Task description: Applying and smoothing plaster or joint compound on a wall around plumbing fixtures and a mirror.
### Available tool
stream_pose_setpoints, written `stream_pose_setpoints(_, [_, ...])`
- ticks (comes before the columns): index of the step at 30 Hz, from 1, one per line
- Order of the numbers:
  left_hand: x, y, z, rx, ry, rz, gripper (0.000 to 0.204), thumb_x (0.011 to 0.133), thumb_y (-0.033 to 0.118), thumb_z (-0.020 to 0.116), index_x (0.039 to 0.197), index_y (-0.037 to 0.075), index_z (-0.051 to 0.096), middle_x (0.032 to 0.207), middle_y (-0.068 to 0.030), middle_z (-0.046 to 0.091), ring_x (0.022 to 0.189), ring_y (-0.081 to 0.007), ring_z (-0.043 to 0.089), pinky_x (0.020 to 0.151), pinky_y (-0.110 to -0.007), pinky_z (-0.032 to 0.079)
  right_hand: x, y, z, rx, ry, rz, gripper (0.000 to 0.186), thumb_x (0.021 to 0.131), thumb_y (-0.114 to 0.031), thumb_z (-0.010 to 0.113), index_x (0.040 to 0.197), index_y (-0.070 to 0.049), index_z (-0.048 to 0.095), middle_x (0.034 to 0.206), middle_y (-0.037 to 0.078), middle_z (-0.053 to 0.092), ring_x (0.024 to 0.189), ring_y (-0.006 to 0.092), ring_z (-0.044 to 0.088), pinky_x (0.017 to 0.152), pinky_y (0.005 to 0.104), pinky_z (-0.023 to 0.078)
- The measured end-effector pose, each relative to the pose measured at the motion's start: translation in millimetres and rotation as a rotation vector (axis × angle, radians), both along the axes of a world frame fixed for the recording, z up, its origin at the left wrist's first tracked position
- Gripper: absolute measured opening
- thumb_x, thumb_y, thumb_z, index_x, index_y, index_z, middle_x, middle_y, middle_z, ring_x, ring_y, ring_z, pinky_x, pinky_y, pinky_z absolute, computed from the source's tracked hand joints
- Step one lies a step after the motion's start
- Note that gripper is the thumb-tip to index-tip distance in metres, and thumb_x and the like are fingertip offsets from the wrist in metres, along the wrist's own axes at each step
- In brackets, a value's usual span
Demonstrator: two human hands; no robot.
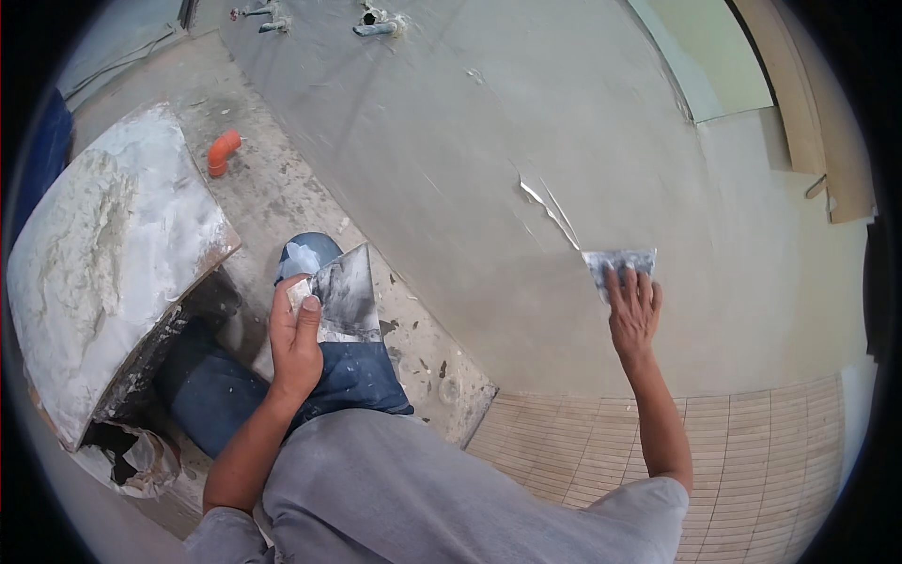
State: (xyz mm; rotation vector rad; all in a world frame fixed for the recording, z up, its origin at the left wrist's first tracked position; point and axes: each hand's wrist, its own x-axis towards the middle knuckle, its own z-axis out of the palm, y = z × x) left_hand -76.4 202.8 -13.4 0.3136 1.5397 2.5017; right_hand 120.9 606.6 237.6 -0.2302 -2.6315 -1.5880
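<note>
My right hand point(635, 318) is closed on a putty knife point(642, 258), its fingers laid along the blade, which is flat against the grey plastered wall point(526, 113). From the blade's upper left corner a thin white ridge of plaster point(552, 211) runs up the wall. Over my knee, my left hand point(296, 343) grips a second, wider putty knife point(348, 296) by its handle, thumb on top. Grey smears mark that wide blade, which is apart from the wall. Both handles are largely hidden by my fingers.
At the left stands a board point(85, 254) heaped with white plaster. An orange pipe elbow point(224, 152) lies on the spattered floor point(272, 150). Pipe ends point(376, 26) stick out of the wall at the top. Narrow beige tiles point(658, 451) cover the lower right.
</note>
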Motion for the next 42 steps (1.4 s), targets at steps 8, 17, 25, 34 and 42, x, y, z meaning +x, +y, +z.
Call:
stream_pose_setpoints(8, [6.0, -8.5, -1.6, -0.025, -0.015, 0.045, 0.03, 0.108, 0.02, 0.05, 0.13, -0.001, 0.052, 0.112, -0.0056, 0.059, 0.102, -0.0114, 0.052, 0.093, -0.027, 0.043, -264.4, -59.8, -54.9, 0.121, -0.079, 0.516, 0.048, 0.092, -0.016, 0.056, 0.14, -0.013, 0.055, 0.134, 0.011, 0.056, 0.129, 0.029, 0.048, 0.111, 0.0463, 0.034])
stream_pose_setpoints(17, [12.7, -24.1, -5.0, -0.004, -0.072, 0.135, 0.03, 0.107, 0.017, 0.053, 0.131, -0.002, 0.051, 0.114, -0.0069, 0.059, 0.101, -0.0114, 0.054, 0.093, -0.026, 0.044, -385.5, -72.1, -100.7, 0.386, -0.063, 0.226, 0.048, 0.099, -0.023, 0.046, 0.14, -0.001, 0.057, 0.138, 0.016, 0.057, 0.134, 0.0326, 0.045, 0.112, 0.0516, 0.032])
stream_pose_setpoints(25, [4.7, -13.5, -6.0, 0.014, -0.064, 0.054, 0.031, 0.108, 0.02, 0.051, 0.13, -0.003, 0.051, 0.114, -0.0071, 0.058, 0.103, -0.0113, 0.052, 0.093, -0.026, 0.042, -224.6, -21.4, -115.5, 0.212, -0.204, 0.101, 0.053, 0.097, -0.024, 0.048, 0.145, 0.0, 0.051, 0.148, 0.015, 0.046, 0.138, 0.0328, 0.04, 0.116, 0.0511, 0.029])
stream_pose_setpoints(34, [-7.4, 4.1, -1.5, -0.002, -0.03, -0.066, 0.032, 0.108, 0.02, 0.051, 0.129, -0.003, 0.053, 0.113, -0.007, 0.061, 0.105, -0.014, 0.054, 0.096, -0.028, 0.043, 27.4, 54.8, -70.0, 0.133, -0.231, -0.036, 0.057, 0.094, -0.018, 0.053, 0.15, -0.012, 0.047, 0.151, 0.013, 0.041, 0.138, 0.0318, 0.039, 0.118, 0.0533, 0.03])
stream_pose_setpoints(42, [-1.1, 67.8, -23.1, 0.213, -0.43, -0.283, 0.024, 0.106, 0.016, 0.055, 0.123, 0.0, 0.057, 0.111, -0.005, 0.063, 0.102, -0.0103, 0.055, 0.093, -0.027, 0.045, -5.1, -71.1, -61.0, -0.5, 0.157, 0.066, 0.051, 0.081, 0.005, 0.058, 0.13, -0.011, 0.063, 0.129, 0.015, 0.061, 0.122, 0.034, 0.055, 0.104, 0.049, 0.038])
